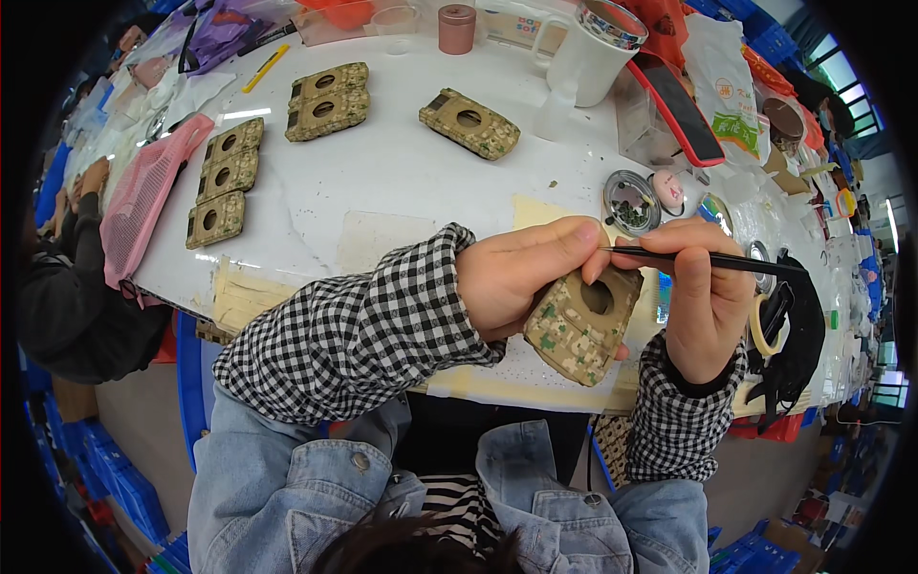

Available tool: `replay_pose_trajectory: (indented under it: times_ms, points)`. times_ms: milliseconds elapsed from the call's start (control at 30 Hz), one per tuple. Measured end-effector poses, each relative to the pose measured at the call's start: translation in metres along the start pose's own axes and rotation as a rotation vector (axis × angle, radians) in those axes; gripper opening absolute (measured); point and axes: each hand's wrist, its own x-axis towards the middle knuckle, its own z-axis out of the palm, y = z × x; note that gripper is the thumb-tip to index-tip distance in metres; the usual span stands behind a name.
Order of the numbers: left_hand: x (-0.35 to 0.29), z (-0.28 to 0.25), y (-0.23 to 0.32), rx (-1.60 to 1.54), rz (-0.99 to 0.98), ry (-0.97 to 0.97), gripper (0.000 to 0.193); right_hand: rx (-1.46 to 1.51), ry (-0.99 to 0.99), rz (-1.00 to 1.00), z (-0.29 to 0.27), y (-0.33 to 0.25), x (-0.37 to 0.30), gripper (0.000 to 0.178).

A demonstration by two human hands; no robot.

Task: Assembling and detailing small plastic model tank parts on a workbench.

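My left hand (521, 273) is closed around a camouflage-patterned model tank hull (580, 330), a flat piece with a round hole in its top, tilted above the table's near edge. Between the fingers of my right hand (708, 292) is a pair of dark, slim tweezers (712, 258), their tips at my left thumb and the hull's far end. Whether the tips grip a small part is too fine to see. Just beyond my hands lies a round clear dish (631, 203) with small dark green bits in it, beside a pink oval item (667, 191).
More camouflage hulls (469, 124) lie across the white table (402, 182), several in groups at the left (225, 182). At the back right stand a white mug (595, 53) and a red-cased phone (677, 110). A pink mesh pouch (148, 206) sits left, near another person's dark sleeve (81, 316).
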Motion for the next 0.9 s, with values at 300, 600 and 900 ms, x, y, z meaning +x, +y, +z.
replay_pose_trajectory:
  times_ms: [300,600,900]
  points:
    - [-0.001,0.002,0.003,-0.005,-0.036,0.001,0.033,0.082,0.066,0.02,-0.002,0.004,-0.002,0.027]
    - [-0.004,-0.004,0.031,0.21,-0.05,-0.011,0.033,0.076,0.258,-0.067,-0.021,0.006,-0.001,0.036]
    - [-0.016,-0.031,0.066,0.11,0.17,0.073,0.03,0.001,0.267,-0.055,-0.041,0.018,-0.009,0.031]
